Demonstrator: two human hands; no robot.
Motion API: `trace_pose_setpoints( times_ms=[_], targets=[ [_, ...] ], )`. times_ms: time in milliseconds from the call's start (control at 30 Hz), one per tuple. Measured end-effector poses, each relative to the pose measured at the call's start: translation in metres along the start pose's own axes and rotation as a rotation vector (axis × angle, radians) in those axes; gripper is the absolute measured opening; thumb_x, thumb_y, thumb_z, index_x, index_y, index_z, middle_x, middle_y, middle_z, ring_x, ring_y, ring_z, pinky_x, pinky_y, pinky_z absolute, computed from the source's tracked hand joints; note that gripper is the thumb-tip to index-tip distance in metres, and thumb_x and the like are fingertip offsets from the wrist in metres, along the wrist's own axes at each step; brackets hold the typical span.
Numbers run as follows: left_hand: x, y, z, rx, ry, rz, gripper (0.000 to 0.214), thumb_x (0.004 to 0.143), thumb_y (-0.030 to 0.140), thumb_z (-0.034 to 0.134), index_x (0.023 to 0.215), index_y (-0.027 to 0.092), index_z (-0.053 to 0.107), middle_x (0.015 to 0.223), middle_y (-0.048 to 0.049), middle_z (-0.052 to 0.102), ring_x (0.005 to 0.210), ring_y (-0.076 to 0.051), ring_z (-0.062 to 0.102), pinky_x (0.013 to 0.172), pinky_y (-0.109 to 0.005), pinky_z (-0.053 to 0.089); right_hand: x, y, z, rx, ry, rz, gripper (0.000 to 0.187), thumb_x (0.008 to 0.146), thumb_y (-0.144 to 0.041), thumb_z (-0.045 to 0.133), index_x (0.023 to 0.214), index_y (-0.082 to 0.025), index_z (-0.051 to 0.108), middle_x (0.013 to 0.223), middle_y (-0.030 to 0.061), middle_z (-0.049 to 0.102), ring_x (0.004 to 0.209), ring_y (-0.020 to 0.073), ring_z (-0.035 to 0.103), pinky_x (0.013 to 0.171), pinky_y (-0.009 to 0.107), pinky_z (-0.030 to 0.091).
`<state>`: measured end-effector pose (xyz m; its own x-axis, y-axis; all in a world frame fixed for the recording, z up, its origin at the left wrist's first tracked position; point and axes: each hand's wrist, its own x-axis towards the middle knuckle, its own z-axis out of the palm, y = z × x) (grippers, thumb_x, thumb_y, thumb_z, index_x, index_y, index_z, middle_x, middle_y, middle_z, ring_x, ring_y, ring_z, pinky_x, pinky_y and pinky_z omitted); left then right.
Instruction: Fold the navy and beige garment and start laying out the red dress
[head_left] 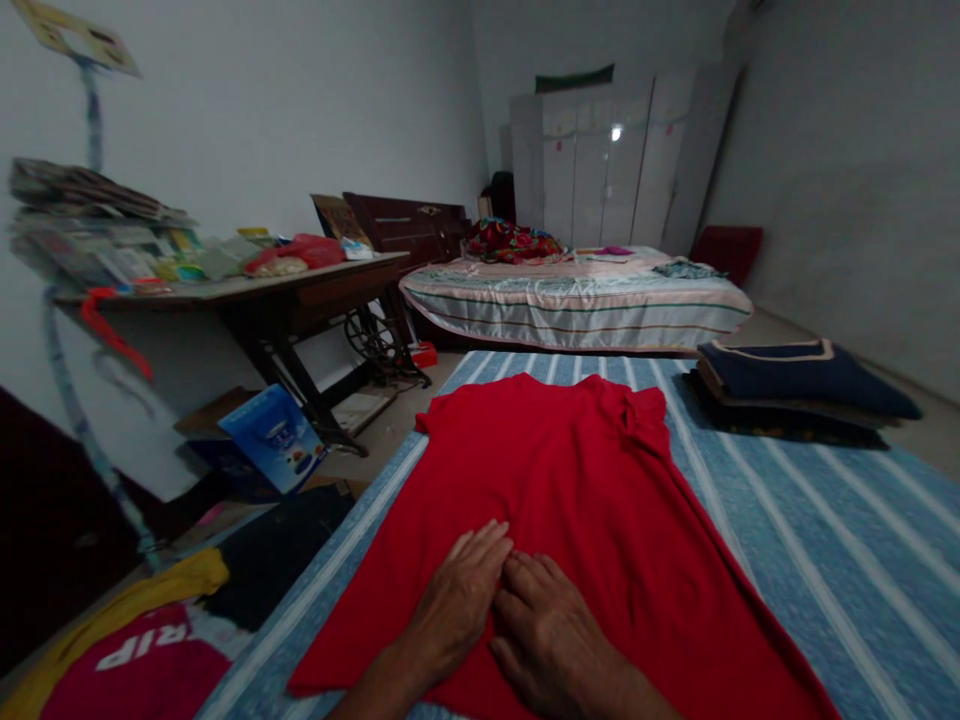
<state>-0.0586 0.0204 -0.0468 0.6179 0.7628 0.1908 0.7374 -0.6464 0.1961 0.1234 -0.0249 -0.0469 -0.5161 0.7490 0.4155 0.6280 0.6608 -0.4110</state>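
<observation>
A red shirt (570, 470) lies spread flat on a bed with a blue and white striped sheet (825, 560). My left hand (457, 600) rests palm down on the near part of the shirt, fingers stretched out and together. Right beside it, my right hand (551, 635) also lies flat on the red cloth, fingers extended, touching the left hand. Neither hand holds anything.
Folded dark pillows or blankets (802, 385) sit at the bed's far right. A second bed (577, 295) stands behind. A cluttered sewing-machine table (300, 290) and a blue box (274, 435) are on the left. Yellow and red clothes (142, 640) lie at the lower left.
</observation>
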Motion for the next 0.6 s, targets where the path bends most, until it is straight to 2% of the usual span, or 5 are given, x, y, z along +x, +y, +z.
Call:
trace_pose_setpoints(
  times_ms=[100,200,400,600],
  targets=[
    [0.001,0.001,0.0,0.082,0.033,0.035,0.044,0.091,0.017,0.036,0.132,0.019,0.052,0.136,-0.0109,0.053,0.128,-0.022,0.047,0.105,-0.045,0.04,0.002,0.002,0.008,-0.012,0.07,-0.027,0.025,0.085,-0.022,0.056,0.109,-0.019,0.058,0.115,0.0084,0.059,0.108,0.0226,0.052,0.098,0.038,0.04],
    [0.0,0.0,0.003,0.169,0.064,0.059,0.044,0.09,0.013,0.036,0.13,0.018,0.053,0.134,-0.0103,0.055,0.125,-0.022,0.05,0.103,-0.044,0.043,0.003,0.006,0.016,-0.045,0.125,-0.066,0.022,0.082,-0.013,0.053,0.103,-0.018,0.058,0.105,0.0079,0.061,0.099,0.0214,0.053,0.092,0.036,0.042],
    [-0.004,-0.007,0.011,0.226,0.148,0.117,0.049,0.088,0.011,0.038,0.134,0.022,0.049,0.137,-0.0072,0.053,0.127,-0.019,0.048,0.104,-0.039,0.043,0.001,0.015,0.032,-0.128,0.218,-0.063,0.02,0.072,-0.008,0.06,0.087,-0.019,0.056,0.092,0.0034,0.061,0.085,0.0194,0.053,0.08,0.032,0.042],
    [0.0,-0.006,0.01,0.32,0.105,0.1,0.047,0.088,0.01,0.038,0.131,0.022,0.051,0.136,-0.0072,0.053,0.124,-0.022,0.051,0.098,-0.043,0.048,0.001,0.021,0.043,-0.138,0.277,-0.093,0.019,0.07,-0.008,0.06,0.084,-0.02,0.054,0.086,0.0017,0.06,0.081,0.0176,0.053,0.078,0.03,0.04]
  ],
)
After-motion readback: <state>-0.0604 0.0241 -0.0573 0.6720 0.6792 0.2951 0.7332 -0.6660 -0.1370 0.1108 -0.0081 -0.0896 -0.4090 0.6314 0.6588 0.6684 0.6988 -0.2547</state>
